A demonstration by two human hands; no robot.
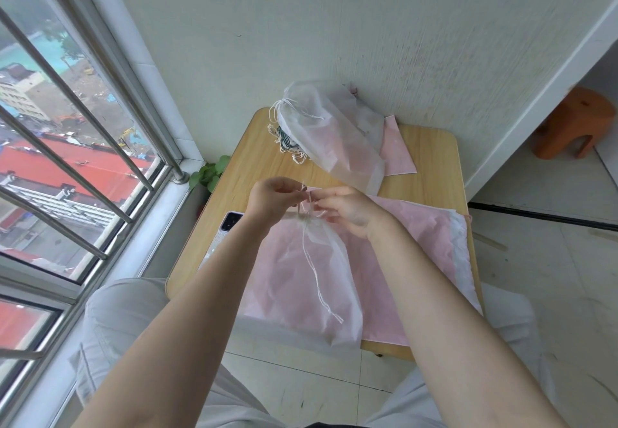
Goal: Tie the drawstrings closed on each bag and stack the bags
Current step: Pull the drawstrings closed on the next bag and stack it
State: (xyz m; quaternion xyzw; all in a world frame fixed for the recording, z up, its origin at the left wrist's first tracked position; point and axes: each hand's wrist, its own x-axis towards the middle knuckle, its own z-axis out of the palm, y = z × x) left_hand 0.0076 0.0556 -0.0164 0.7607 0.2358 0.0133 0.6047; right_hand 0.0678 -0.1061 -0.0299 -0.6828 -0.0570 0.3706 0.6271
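Sheer white bag [301, 280] — neck cinched, drawstring [317, 273] trailing down

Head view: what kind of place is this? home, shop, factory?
Most likely a home, on an upper floor: a small wooden table pushed into a corner beside a barred window that looks down on rooftops, with an orange plastic stool on the tiled floor. No shop or factory fittings show.

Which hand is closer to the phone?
Left. The left hand is just above the phone; the right hand is across the bag's neck.
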